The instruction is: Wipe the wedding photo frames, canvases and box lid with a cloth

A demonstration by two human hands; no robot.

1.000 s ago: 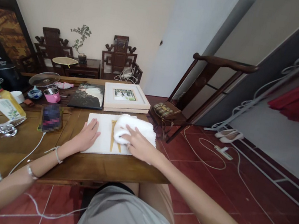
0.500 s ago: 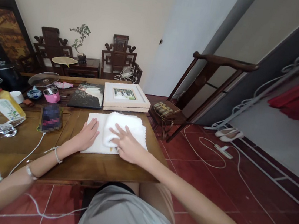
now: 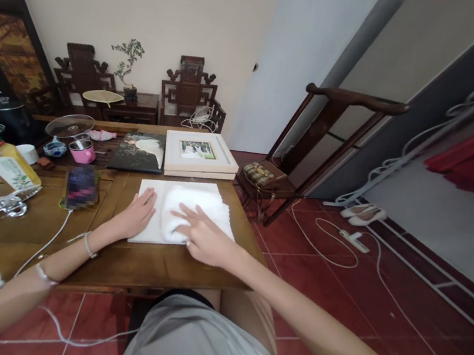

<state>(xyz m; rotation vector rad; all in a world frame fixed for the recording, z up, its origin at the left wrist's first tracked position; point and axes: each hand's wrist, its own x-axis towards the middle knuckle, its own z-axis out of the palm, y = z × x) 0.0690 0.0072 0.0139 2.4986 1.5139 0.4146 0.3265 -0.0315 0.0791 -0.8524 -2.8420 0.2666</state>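
Observation:
A white flat board (image 3: 145,229), like a picture frame lying face down, rests on the wooden table (image 3: 127,259) in front of me. My left hand (image 3: 137,216) lies flat on its left part, fingers stretched out. My right hand (image 3: 204,235) presses a white folded cloth (image 3: 197,206) onto the board, fingers spread over the cloth's near edge. The cloth covers most of the board's middle and right side.
Behind the board lie a white framed photo (image 3: 200,154) and a dark photo print (image 3: 139,152). To the left stand a pink cup (image 3: 82,151), a tea bottle (image 3: 1,159), a phone (image 3: 80,187) and white cables (image 3: 41,249). A wooden chair (image 3: 313,147) stands right of the table.
My right hand has slid the cloth leftward and toward me across the board, covering the yellow mark seen earlier. The left hand has stayed in place.

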